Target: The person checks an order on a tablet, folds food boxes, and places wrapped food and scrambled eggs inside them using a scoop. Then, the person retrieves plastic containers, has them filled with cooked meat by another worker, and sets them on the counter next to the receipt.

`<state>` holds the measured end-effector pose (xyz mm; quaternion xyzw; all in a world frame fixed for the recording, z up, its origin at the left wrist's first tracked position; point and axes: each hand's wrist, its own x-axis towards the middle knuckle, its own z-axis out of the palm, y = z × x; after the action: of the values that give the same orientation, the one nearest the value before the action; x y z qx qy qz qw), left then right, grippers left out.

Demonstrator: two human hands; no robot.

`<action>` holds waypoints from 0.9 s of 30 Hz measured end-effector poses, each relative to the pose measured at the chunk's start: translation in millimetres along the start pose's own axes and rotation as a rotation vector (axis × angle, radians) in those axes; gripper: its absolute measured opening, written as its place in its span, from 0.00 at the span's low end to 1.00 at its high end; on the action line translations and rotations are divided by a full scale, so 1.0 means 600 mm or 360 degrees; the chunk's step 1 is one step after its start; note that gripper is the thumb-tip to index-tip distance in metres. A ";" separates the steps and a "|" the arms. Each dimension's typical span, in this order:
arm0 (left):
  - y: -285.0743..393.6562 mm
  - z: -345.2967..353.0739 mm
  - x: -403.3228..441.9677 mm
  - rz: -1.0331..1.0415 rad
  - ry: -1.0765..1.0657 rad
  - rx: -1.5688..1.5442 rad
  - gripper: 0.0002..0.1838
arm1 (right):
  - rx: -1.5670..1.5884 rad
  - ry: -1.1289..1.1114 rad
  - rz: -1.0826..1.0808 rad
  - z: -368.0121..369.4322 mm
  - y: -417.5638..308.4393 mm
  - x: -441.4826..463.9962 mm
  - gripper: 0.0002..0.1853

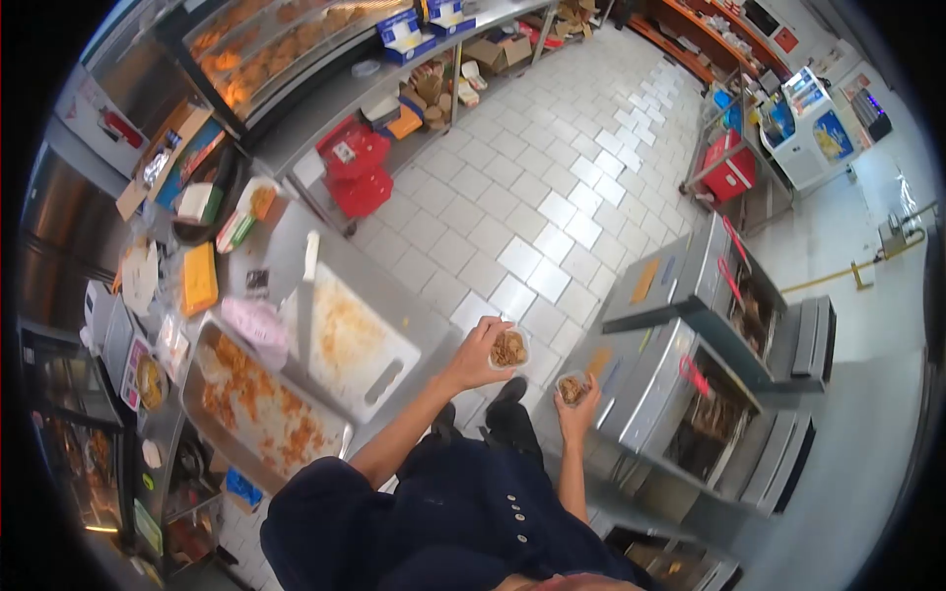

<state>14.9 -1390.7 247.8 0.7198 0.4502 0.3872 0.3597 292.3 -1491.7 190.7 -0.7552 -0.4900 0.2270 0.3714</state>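
My left hand [476,353] is closed around a small clear plastic tub [508,349] with brown, crumbly-looking pieces of food inside. A second clear tub [572,390], with similar brown contents, is gripped in my right hand [581,412]. Both tubs are held above the tiled floor in front of my body, apart from each other. Left of my left forearm lies a stained white cutting board [347,345] on a steel counter. Beside the board is a large metal tray [268,412] with orange-brown food scraps.
A knife [311,258] with a white handle lies near the board. Close by are a pink bag [258,327] and a yellow packet [199,280]. Steel fryer-like units [645,394] stand at my right. Red crates [357,167] sit under the counter, beside the tiled floor [493,187].
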 end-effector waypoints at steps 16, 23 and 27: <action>-0.162 0.021 0.635 -0.0578 0.0682 0.0199 0.41 | -0.0039 -0.0663 -0.0628 0.190 -0.046 0.956 0.44; -0.358 -0.057 0.901 -0.0690 0.0983 0.0543 0.40 | -0.0136 -0.0846 -0.0752 0.360 -0.153 1.291 0.44; -0.477 -0.135 1.148 -0.0682 0.0874 0.0482 0.38 | -0.0064 -0.0821 -0.0673 0.441 -0.226 1.446 0.44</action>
<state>40.7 -642.8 196.3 0.5238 0.7222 0.4108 0.1879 389.5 -580.9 151.0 -0.5616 -0.7183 0.3188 0.2591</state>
